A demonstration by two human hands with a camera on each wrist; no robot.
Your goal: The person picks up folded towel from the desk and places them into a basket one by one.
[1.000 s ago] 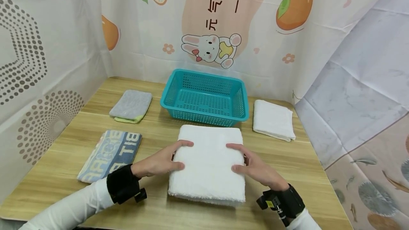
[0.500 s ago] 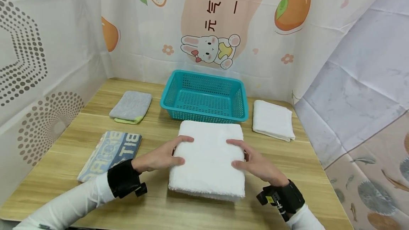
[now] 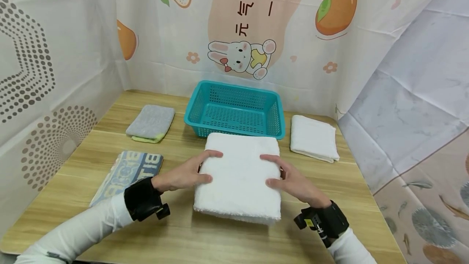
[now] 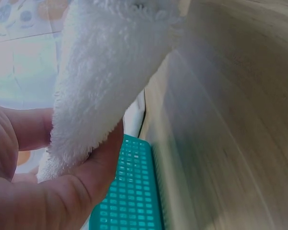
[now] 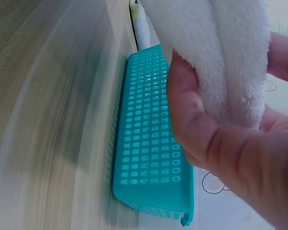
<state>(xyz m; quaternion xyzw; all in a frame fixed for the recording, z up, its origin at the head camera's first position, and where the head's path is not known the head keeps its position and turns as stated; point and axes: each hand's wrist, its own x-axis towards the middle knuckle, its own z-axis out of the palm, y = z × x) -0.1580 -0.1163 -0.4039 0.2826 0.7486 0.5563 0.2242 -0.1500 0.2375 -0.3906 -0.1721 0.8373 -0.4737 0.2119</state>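
Between both hands is a thick, folded white towel (image 3: 238, 174), its fluffy edge facing me. My left hand (image 3: 190, 172) grips its left side, thumb and a finger on top and the other fingers curled beneath. On the opposite side my right hand (image 3: 291, 180) holds it the same way. Both wrist views show the towel (image 4: 101, 72) raised off the wooden surface, pinched between thumb and fingers. Its far edge overlaps the front rim of a teal plastic basket (image 3: 234, 117) in the head view. Nothing lies inside the basket.
A folded grey cloth (image 3: 152, 121) with a yellow-green edge lies back left on the wooden table (image 3: 176, 231). Nearer is a blue patterned towel (image 3: 128, 174), partly behind my left forearm. Right of the basket lies a smaller folded white towel (image 3: 314, 137). Printed curtains (image 3: 165, 52) enclose the table.
Both hands have lifted the white towel and carried it slightly forward, so its far edge now overlaps the basket's front. The other cloths and the basket have stayed put.
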